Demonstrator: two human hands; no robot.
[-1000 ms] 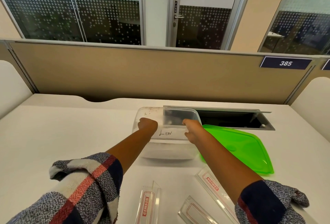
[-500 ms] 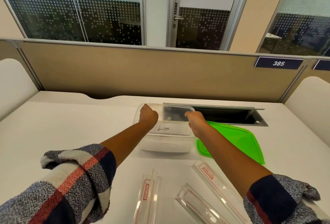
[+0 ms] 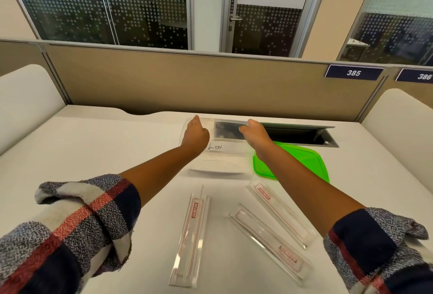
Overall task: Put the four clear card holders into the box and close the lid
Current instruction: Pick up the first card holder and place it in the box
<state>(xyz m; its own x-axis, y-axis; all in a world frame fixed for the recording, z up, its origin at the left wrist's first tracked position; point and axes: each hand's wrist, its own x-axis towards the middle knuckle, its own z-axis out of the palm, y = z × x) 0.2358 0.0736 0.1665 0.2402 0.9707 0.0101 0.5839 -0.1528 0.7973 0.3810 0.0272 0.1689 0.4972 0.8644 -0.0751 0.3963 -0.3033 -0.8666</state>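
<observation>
Clear holder point(image 3: 230, 129): being set into box point(image 3: 218, 167), gripped at both ends
Fingers: left hand point(image 3: 195, 134), right hand point(image 3: 254, 133) curled on it
Bench: three holders point(image 3: 191, 235) remain
Next: release, fetch another
Lid point(image 3: 304, 160): beside box, off

Box point(image 3: 220, 167) interior — blurred; both sleeves — cut off.

Open-plan office, pretty clearly. White laminate desk point(image 3: 98, 153) boxed in by tan fabric partition panel point(image 3: 187, 83) just beyond fingertips. Navy number plate "385" point(image 3: 353, 73) on panel up right of right-hand fingers, "386" plate point(image 3: 419, 76) further right, so numbered workstations. Grey metal cable hatch point(image 3: 302, 133) sunk into desktop right beside right fingers. Past partition: frosted-dot glass walls point(image 3: 105, 12), grey-framed glass door with "PUSH" label point(image 3: 264, 10). Meeting-room vibe back there.
</observation>
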